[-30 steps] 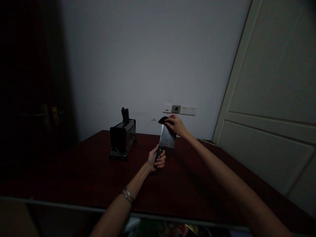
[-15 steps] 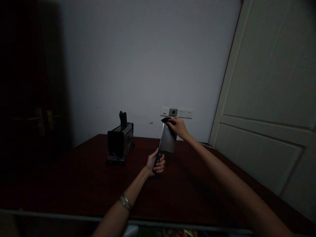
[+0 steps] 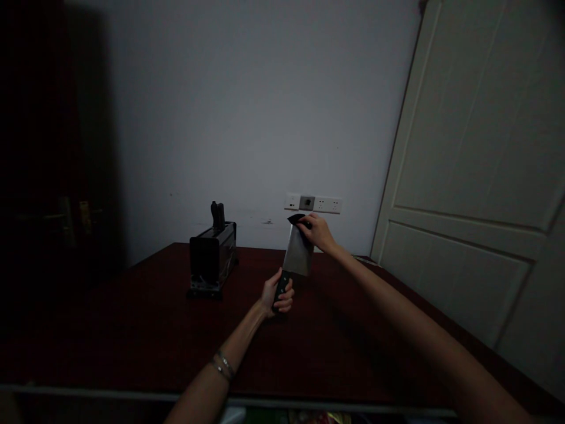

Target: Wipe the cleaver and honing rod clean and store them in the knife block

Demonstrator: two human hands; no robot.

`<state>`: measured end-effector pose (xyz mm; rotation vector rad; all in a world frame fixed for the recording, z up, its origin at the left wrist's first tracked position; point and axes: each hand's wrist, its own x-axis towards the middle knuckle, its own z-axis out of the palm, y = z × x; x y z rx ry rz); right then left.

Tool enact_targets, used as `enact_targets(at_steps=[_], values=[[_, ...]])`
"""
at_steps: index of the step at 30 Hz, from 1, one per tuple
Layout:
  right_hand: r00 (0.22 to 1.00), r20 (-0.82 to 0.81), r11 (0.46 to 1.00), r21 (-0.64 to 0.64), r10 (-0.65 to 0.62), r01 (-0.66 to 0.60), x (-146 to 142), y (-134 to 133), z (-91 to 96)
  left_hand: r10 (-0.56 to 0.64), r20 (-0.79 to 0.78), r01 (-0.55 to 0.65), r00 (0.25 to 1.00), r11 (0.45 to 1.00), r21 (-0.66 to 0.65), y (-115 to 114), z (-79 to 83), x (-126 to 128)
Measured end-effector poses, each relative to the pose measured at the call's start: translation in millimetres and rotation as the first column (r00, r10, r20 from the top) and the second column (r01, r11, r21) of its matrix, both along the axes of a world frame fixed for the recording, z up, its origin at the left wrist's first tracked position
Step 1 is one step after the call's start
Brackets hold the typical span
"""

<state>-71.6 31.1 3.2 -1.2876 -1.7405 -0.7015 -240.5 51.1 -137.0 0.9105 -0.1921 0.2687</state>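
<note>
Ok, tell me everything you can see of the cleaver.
The cleaver has a broad, grey, metal-looking blade and a black handle with pale rivets. It is held up over the table, blade uppermost and leaning right. The left hand grips the handle; the right hand pinches a black piece at the blade's upper end. Whether that piece wraps the blade or just lies against it is unclear.

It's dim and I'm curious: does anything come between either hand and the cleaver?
Nothing visible separates the left hand from the handle it grips. The right hand pinches a dark item at the blade's upper end; whether that hand also touches metal is unclear.
</note>
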Motion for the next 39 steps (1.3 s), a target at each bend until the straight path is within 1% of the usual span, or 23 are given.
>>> enact_targets(at_steps=[1,2,5,7,8,9,12,14,15,17,20,21,22,24,27,28,29,30,31,34,36,37,39], values=[[1.0,-0.015,1.0,0.012,-0.004,0.005,-0.4,1.3,1.0,0.005,-0.005,-0.005,1.0,1.0,0.001,-0.2,0.1,-0.2],[1.0,-0.008,1.0,0.002,0.012,-0.012,-3.7,0.8,-3.0,0.014,-0.006,-0.014,1.0,1.0,-0.002,0.0,0.2,-0.6],[0.986,0.083,0.983,-0.12,0.147,-0.136,-22.5,-7.5,-30.7,0.048,0.002,-0.048,0.999,0.999,-0.019,1.5,0.1,-1.1],[0.973,0.124,0.968,-0.182,0.196,-0.172,-29.5,-11.0,-41.7,0.055,0.001,-0.055,0.999,0.998,-0.024,2.4,-0.3,-0.7],[0.975,0.121,0.97,-0.181,0.188,-0.165,-28.7,-10.3,-40.5,0.047,-0.003,-0.047,0.999,0.999,-0.023,2.3,-0.6,-0.3],[0.981,0.105,0.977,-0.156,0.162,-0.145,-25.3,-7.8,-34.9,0.034,-0.007,-0.034,0.999,0.999,-0.02,1.9,-0.7,0.2],[0.997,0.038,0.997,0.007,0.073,-0.073,-7.4,4.7,-5.6,-0.017,-0.013,0.017,1.0,1.0,-0.01,-1.4,-0.2,1.2],[0.996,0.051,0.994,0.07,0.076,-0.08,-0.7,9.9,5.5,-0.036,-0.001,0.036,0.999,0.999,-0.011,-3.9,1.2,1.0],[0.992,0.075,0.992,0.066,0.102,-0.107,-1.4,9.6,4.5,-0.039,0.011,0.039,0.999,0.999,-0.015,-4.7,2.1,0.5],[0.975,0.131,0.984,-0.002,0.179,-0.181,-10.9,3.4,-9.8,-0.032,0.043,0.033,0.999,0.999,-0.035,-4.8,4.0,-1.0],[0.928,0.212,0.949,-0.148,0.306,-0.279,-31.6,-11.4,-41.6,0.017,0.104,-0.008,0.994,0.996,-0.083,-1.9,6.3,-3.5],[0.913,0.231,0.936,-0.185,0.337,-0.299,-35.6,-14.5,-47.7,0.034,0.118,-0.023,0.992,0.995,-0.095,-0.8,6.7,-4.1],[0.905,0.238,0.929,-0.207,0.353,-0.308,-36.7,-15.6,-49.3,0.045,0.125,-0.032,0.991,0.995,-0.1,0.0,6.9,-4.5],[0.919,0.207,0.935,-0.188,0.336,-0.3,-30.3,-11.4,-38.4,0.037,0.123,-0.026,0.992,0.996,-0.089,0.2,7.1,-4.7],[0.97,0.08,0.971,-0.08,0.231,-0.225,-10.1,1.8,-5.9,-0.004,0.094,0.009,0.996,0.998,-0.056,-2.5,7.2,-3.6],[0.978,0.049,0.978,-0.06,0.204,-0.202,-5.2,4.5,1.3,-0.011,0.084,0.015,0.996,0.999,-0.049,-3.7,7.3,-3.3],[0.981,0.033,0.981,-0.049,0.19,-0.188,-2.7,5.0,4.0,-0.013,0.077,0.017,0.997,0.999,-0.045,-4.5,7.5,-3.1],[0.981,0.036,0.981,-0.05,0.192,-0.19,-3.1,3.0,1.5,-0.012,0.075,0.016,0.997,0.999,-0.045,-5.1,7.8,-3.1],[0.976,0.056,0.976,-0.063,0.211,-0.208,-5.9,-1.5,-5.9,-0.007,0.078,0.011,0.997,0.999,-0.049,-5.2,8.1,-3.2],[0.93,0.154,0.937,-0.164,0.333,-0.308,-19.9,-22.3,-41.8,0.019,0.103,-0.013,0.994,0.998,-0.063,-3.2,8.4,-4.0],[0.901,0.183,0.907,-0.236,0.393,-0.348,-21.5,-32.4,-56.5,0.03,0.112,-0.023,0.993,0.998,-0.062,-1.8,7.9,-4.0],[0.9,0.18,0.904,-0.246,0.398,-0.35,-17.5,-33.9,-56.5,0.025,0.112,-0.019,0.993,0.998,-0.059,-1.4,7.4,-3.8],[0.926,0.145,0.927,-0.202,0.348,-0.317,-1.4,-30.3,-42.5,0.001,0.103,0.004,0.995,0.999,-0.048,-1.8,6.5,-3.0]])
